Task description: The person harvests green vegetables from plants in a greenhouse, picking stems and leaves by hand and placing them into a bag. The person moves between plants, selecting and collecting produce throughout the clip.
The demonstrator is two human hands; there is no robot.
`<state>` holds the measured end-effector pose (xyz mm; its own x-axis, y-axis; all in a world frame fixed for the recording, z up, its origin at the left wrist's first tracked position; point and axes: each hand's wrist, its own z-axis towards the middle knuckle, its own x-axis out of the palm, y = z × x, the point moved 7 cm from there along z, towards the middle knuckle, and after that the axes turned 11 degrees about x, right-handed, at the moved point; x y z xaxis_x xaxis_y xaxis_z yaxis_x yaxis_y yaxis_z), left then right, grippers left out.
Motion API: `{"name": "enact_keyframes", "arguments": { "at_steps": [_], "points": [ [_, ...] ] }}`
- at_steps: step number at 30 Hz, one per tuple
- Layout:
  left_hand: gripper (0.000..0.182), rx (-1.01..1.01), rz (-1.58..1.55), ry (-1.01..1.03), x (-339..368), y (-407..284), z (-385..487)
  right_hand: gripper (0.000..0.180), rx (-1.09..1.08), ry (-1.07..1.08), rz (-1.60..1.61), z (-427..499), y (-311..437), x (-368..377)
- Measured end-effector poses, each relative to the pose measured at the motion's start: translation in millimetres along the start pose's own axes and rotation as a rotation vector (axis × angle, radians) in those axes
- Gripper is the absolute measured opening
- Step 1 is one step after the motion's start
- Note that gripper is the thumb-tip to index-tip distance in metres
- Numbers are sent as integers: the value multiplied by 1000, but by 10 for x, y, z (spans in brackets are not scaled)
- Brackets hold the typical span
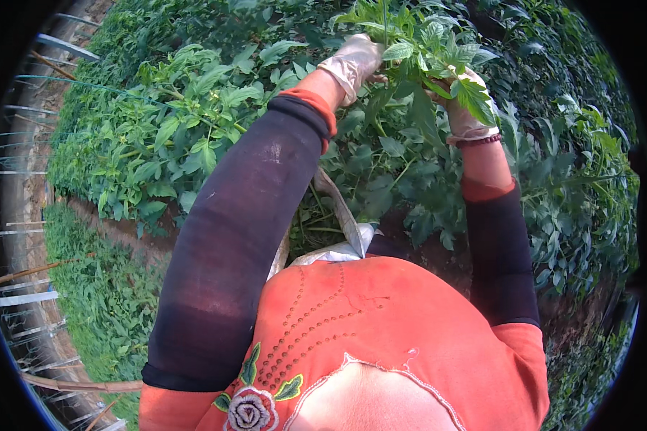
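Observation:
A leafy tomato plant top (410, 59) stands between my two hands, far out in front of my chest. From its left side my left hand (358, 62), in a thin pale glove, reaches in with curled fingers. Leaves and the hand's own back hide what those fingertips touch. On the other side, my gloved right hand (472, 108) is closed about leafy growth of the plant, and a bright leaf (474, 99) hangs across its palm. A thin upright string (385, 21) passes down into the foliage close to my left hand.
Dense tomato rows (188, 108) surround me. Against my waist hangs a whitish bag (334, 252) with a strap (341, 210); green stems show beside it. A teal string (94, 85) crosses the left. Canes (81, 385) and pale bars (27, 298) line the far left edge.

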<state>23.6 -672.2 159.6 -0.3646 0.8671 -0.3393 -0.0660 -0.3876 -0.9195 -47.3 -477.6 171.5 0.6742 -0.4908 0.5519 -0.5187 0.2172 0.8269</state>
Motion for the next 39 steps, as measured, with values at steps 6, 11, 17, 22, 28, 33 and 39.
{"name": "enact_keyframes", "arguments": {
  "at_steps": [6, 11, 17, 22, 28, 33, 39],
  "points": [
    [31, -272, -86, 102, 226, -677, -406, 29, 25, -202, 26, 111, -21, -96],
    [33, -195, 128, 232, 325, -790, -311, 37, 81, 41, -243, 238, 230, 164],
    [38, 130, 757, 136, 316, -706, -119, 29, -173, -81, -1129, -25, 484, 682],
    [37, 111, 829, 21, 175, -676, -127, 26, -556, -191, -1031, -457, 773, 1187],
    [37, 27, 454, -234, -84, -696, -241, 43, -164, 313, -560, -397, 445, 1720],
    [37, -92, -257, -546, -440, -662, -476, 30, -52, 427, -367, -639, 514, 1530],
    [38, -148, -513, -688, -492, -579, -989, 19, -134, 155, -537, -347, 588, 1024]
  ]
}}
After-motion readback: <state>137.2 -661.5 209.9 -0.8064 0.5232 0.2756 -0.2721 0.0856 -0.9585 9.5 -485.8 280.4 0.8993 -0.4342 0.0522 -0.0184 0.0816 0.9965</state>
